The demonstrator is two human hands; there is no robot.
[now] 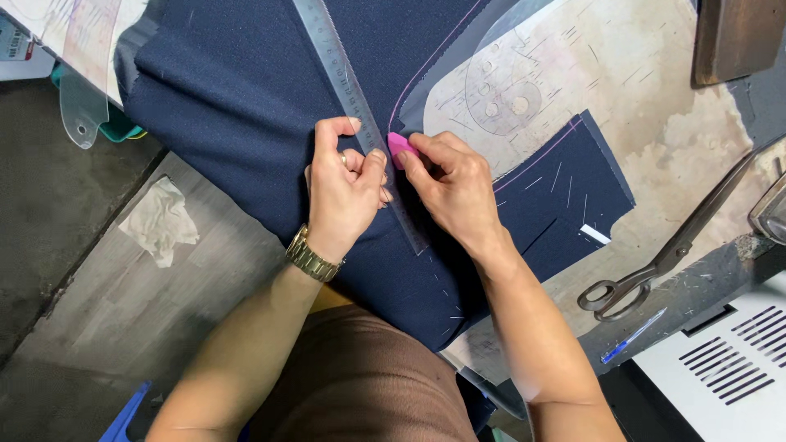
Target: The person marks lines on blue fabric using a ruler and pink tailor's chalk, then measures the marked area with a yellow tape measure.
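Observation:
A large piece of navy blue fabric (237, 90) lies across the worn table (647, 82), with pink and white chalk marks on it. A clear plastic ruler (332, 49) rests diagonally on the fabric. My left hand (344, 184), wearing a gold watch and a ring, presses down on the ruler. My right hand (450, 184) pinches a pink tailor's chalk (399, 146) against the ruler's right edge, at the lower end of a curved pink line.
Large metal scissors (663, 254) lie at the table's right, with a blue pen (632, 337) near the front edge. A clear curved template (499, 90) lies beyond the hands. A crumpled cloth (160, 221) is on the floor at left. A white vented box (729, 368) sits bottom right.

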